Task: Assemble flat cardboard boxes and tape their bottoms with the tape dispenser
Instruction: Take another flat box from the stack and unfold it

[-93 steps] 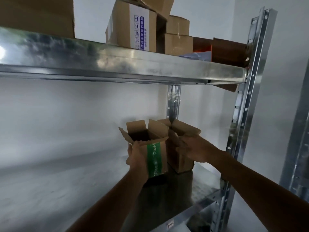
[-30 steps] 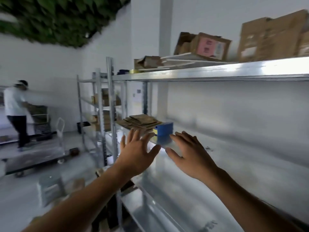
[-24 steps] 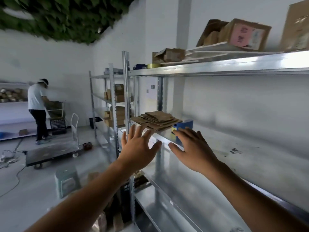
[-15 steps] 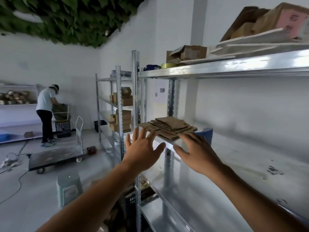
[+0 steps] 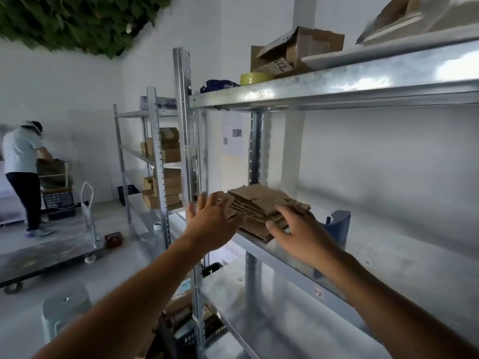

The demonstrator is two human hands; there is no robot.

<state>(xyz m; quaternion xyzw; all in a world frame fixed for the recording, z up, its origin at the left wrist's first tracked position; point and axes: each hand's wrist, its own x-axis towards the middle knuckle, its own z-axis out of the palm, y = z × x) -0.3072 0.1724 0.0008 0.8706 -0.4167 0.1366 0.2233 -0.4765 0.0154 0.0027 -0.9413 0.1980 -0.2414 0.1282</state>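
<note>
Metal shelf [image 5: 404,257], left end: stack of flat boxes [image 5: 259,200], your left hand [image 5: 212,224] and right hand [image 5: 303,234] spread open at it, gripping nothing; light, stiff, likely slidey, so pinch the top blank's near edge.

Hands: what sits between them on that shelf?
In the head view, the stack of flat cardboard boxes lies between the left hand and right hand.

Seen only as two bare hands, left hand [image 5: 213,225] and right hand [image 5: 299,235], with bare forearms [image 5: 145,294] behind them. Uncovered all the way back to the lower edge of view. Slim near the hands, broader farther back. Too blurred for finer detail.
</note>
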